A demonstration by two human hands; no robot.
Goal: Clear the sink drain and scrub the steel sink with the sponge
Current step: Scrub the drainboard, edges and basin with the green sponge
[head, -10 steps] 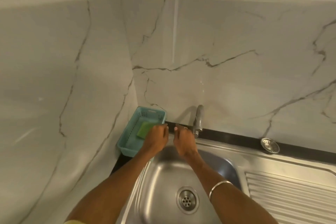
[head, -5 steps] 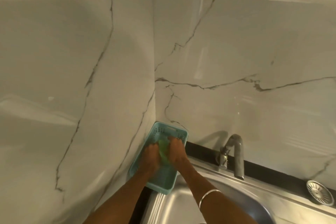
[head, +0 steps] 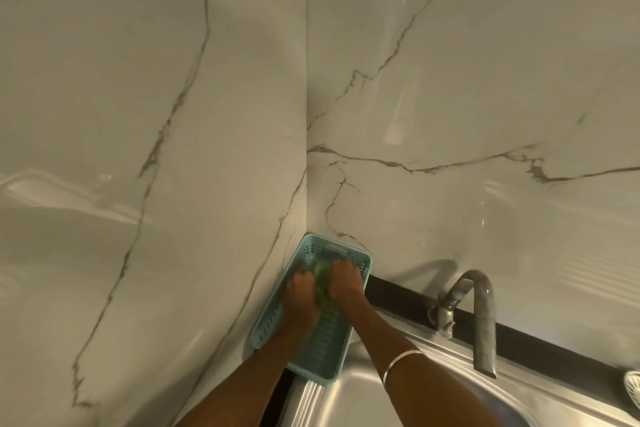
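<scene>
Your left hand and right hand are both down inside the pale teal basket, closed from either side on the green sponge; only a narrow, soft-looking strip of it shows between your knuckles. The fingers of both hands are curled tight around it, and their tips are hidden. The basket is a rectangular plastic tray with a slotted floor and rows of small perforations in its walls, tucked into the corner where the two glossy, grey-veined marble wall panels meet. Its near end overhangs the rim of the brushed steel sink, whose curved basin shines at the bottom of the view. A thin metal bangle circles your right forearm. To the right, a dull grey arched tap stands on the black strip behind the sink, well apart from your hands. A round perforated strainer is cut off at the right edge.
</scene>
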